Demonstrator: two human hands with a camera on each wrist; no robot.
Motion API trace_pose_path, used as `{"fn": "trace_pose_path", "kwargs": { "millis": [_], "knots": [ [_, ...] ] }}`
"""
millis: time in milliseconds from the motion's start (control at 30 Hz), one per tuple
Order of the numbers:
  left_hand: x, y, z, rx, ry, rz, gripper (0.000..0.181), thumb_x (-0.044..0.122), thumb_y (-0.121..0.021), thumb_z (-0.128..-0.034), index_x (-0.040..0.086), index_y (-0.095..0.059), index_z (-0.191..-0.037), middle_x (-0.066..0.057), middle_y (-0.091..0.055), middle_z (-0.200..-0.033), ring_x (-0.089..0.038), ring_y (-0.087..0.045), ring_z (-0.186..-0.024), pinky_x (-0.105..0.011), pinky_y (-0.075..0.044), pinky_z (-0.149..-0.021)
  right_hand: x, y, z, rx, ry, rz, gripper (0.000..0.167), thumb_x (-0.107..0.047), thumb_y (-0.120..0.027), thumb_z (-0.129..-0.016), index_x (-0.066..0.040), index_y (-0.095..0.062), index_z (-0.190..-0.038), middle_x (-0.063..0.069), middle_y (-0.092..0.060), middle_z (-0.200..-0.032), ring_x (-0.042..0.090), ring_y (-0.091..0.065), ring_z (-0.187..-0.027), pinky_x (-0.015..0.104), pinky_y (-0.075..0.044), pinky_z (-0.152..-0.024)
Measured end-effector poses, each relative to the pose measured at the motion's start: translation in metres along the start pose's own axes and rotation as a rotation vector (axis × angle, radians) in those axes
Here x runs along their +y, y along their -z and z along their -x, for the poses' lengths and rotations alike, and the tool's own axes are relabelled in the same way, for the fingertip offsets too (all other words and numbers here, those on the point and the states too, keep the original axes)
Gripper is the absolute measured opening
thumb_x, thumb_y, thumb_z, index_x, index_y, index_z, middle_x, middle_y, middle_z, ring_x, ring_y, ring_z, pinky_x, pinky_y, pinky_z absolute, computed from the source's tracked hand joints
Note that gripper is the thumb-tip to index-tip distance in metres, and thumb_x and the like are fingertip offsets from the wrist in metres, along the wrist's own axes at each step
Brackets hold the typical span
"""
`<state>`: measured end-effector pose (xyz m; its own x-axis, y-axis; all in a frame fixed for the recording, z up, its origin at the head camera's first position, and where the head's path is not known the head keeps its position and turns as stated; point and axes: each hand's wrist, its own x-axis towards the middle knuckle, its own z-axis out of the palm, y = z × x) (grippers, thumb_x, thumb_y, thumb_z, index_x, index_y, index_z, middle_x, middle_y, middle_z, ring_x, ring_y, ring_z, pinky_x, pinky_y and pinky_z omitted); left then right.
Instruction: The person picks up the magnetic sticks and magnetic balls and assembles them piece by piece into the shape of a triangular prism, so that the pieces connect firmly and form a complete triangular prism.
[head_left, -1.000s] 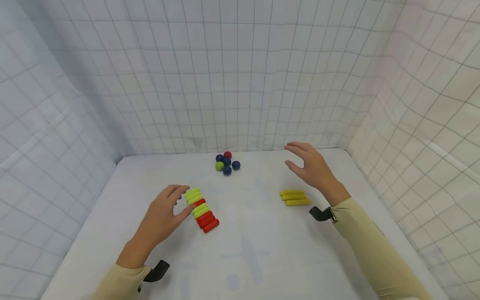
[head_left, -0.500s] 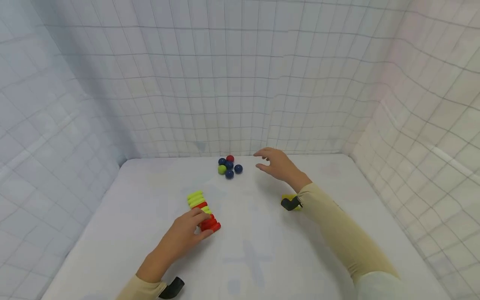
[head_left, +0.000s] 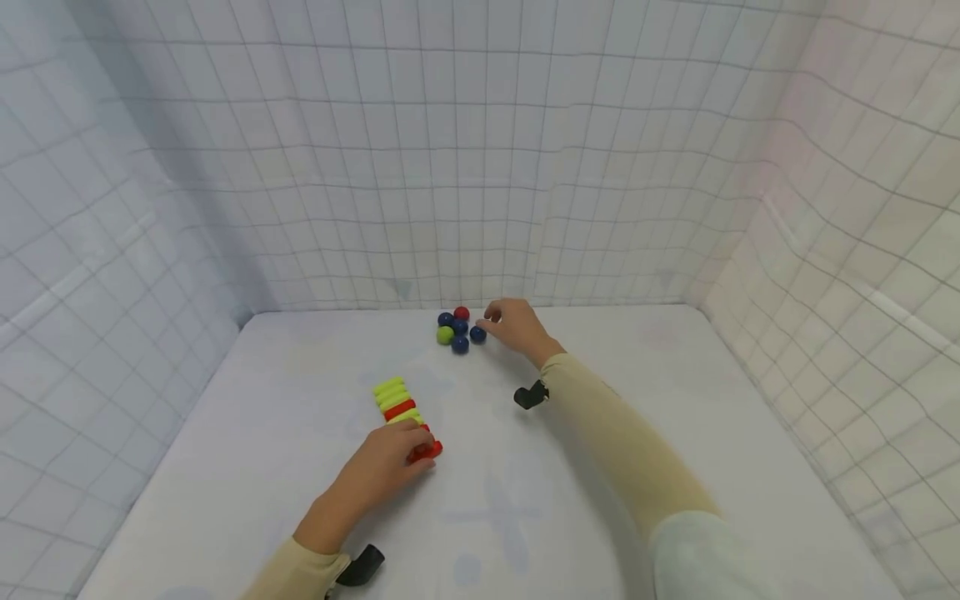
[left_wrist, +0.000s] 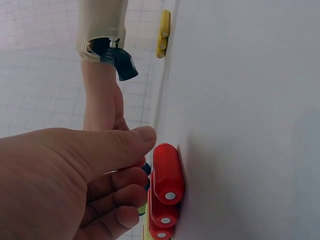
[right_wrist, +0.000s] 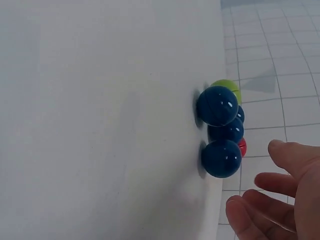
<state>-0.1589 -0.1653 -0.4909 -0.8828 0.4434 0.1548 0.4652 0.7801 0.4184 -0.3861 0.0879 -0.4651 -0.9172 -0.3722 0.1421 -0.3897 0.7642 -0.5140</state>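
Note:
In the head view my left hand (head_left: 381, 469) hovers over the near end of a row of lime and red sticks (head_left: 400, 410), covering part of it. The left wrist view has its thumb and bent fingers beside the nearest red stick (left_wrist: 168, 172), with no grip on it. My right hand (head_left: 516, 326) is just right of a dark blue ball (head_left: 477, 334), at the edge of a cluster of blue, green and red balls. Seen from the right wrist, thumb and fingers (right_wrist: 265, 220) are spread near that blue ball (right_wrist: 221, 159), holding nothing.
The white table (head_left: 600, 500) is enclosed by grid-patterned cloth walls (head_left: 480, 167) at the back and both sides. Yellow sticks (left_wrist: 164, 32) lie farther off in the left wrist view; the right sleeve (head_left: 615, 433) hides them in the head view.
My right hand has moved left from above the yellow sticks' side to the balls. My left hand has come down and nearer, from beside the row to over its red end.

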Motion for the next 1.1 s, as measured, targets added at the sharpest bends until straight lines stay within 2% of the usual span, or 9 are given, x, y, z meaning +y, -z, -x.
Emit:
{"fn": "trace_pose_path", "kwargs": {
  "millis": [233, 467, 633, 833, 933, 1100],
  "knots": [
    [0.003, -0.003, -0.001, 0.0, 0.0, -0.048, 0.02, 0.01, -0.093, -0.0869, 0.014, -0.078, -0.099, 0.009, -0.064, -0.093, -0.009, -0.057, -0.084, -0.031, -0.058, -0.079, 0.0, -0.012, -0.013, -0.013, -0.1, -0.006, 0.038, -0.043, -0.075, -0.104, -0.006, -0.076, -0.111, 0.007, -0.072, -0.104, 0.023, -0.065, -0.093, 0.038, -0.057, -0.083],
    [0.001, -0.008, -0.001, 0.02, -0.03, -0.077, 0.019, 0.006, -0.092, -0.0866, 0.013, -0.077, -0.097, 0.008, -0.063, -0.091, -0.01, -0.059, -0.084, -0.033, -0.06, -0.081, 0.003, -0.018, -0.013, -0.052, -0.181, -0.043, 0.044, -0.044, -0.078, -0.101, -0.001, -0.077, -0.113, 0.006, -0.074, -0.097, 0.021, -0.067, -0.082, 0.035, -0.058, -0.075],
    [-0.001, -0.009, -0.004, 0.059, -0.013, -0.106, 0.02, 0.006, -0.093, -0.0851, 0.012, -0.078, -0.096, 0.007, -0.061, -0.088, -0.012, -0.059, -0.082, -0.035, -0.061, -0.081, 0.002, -0.019, -0.02, -0.085, -0.161, -0.093, 0.038, -0.035, -0.079, -0.102, -0.001, -0.08, -0.117, 0.006, -0.077, -0.097, 0.019, -0.07, -0.079, 0.034, -0.06, -0.076],
    [0.001, -0.006, -0.005, 0.074, 0.017, -0.143, 0.019, 0.007, -0.094, -0.0848, 0.013, -0.078, -0.093, 0.008, -0.061, -0.085, -0.012, -0.06, -0.081, -0.036, -0.061, -0.082, -0.002, -0.016, -0.023, -0.122, -0.105, -0.094, 0.031, -0.025, -0.08, -0.1, -0.004, -0.08, -0.123, 0.009, -0.078, -0.118, 0.018, -0.07, -0.093, 0.034, -0.058, -0.089],
    [0.001, -0.006, -0.005, 0.075, 0.027, -0.168, 0.018, 0.007, -0.094, -0.0844, 0.013, -0.078, -0.091, 0.007, -0.062, -0.084, -0.013, -0.06, -0.08, -0.037, -0.061, -0.082, 0.001, -0.016, -0.02, -0.133, -0.094, -0.109, 0.032, -0.021, -0.08, -0.1, -0.004, -0.079, -0.127, 0.01, -0.077, -0.124, 0.02, -0.072, -0.099, 0.035, -0.058, -0.093],
    [0.0, -0.003, -0.004, 0.068, 0.019, -0.19, 0.018, 0.006, -0.093, -0.0848, 0.012, -0.076, -0.086, 0.006, -0.06, -0.081, -0.014, -0.059, -0.077, -0.037, -0.061, -0.079, 0.008, -0.012, -0.007, -0.085, -0.059, -0.113, 0.036, -0.021, -0.081, -0.099, -0.004, -0.077, -0.131, 0.01, -0.076, -0.125, 0.023, -0.07, -0.113, 0.038, -0.056, -0.099]
  ]
}}
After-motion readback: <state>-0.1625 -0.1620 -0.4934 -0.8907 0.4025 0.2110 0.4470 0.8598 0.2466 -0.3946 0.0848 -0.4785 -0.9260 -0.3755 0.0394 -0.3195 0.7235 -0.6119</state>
